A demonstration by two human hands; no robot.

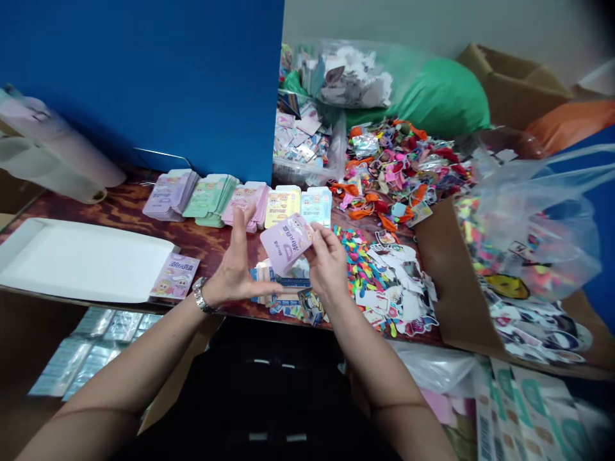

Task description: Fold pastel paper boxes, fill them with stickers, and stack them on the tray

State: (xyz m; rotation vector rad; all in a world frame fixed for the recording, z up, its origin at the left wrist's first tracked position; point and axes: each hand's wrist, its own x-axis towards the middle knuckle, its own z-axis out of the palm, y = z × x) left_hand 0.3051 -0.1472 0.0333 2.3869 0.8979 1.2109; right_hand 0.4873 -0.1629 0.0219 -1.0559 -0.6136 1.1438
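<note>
Purple printed carton (283, 248) hovering above the bench (204, 244) toward its front edge, right hand (329, 259) pinching its right end between thumb and fingers, left hand (233, 269) spreading released fingers beside it, pastel carton stacks (206, 200) lining the back edge.

Tabletop (206, 240) moderately lit, apparently from overhead; deep shadow beneath; glare on plastic packs (72, 358); left hand (231, 272) slightly blurred; edges stretched, upper-right corner darkened

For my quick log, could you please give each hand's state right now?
Left hand: open, fingers spread, holding nothing.
Right hand: closed, pinching a purple carton near its edge.
</note>
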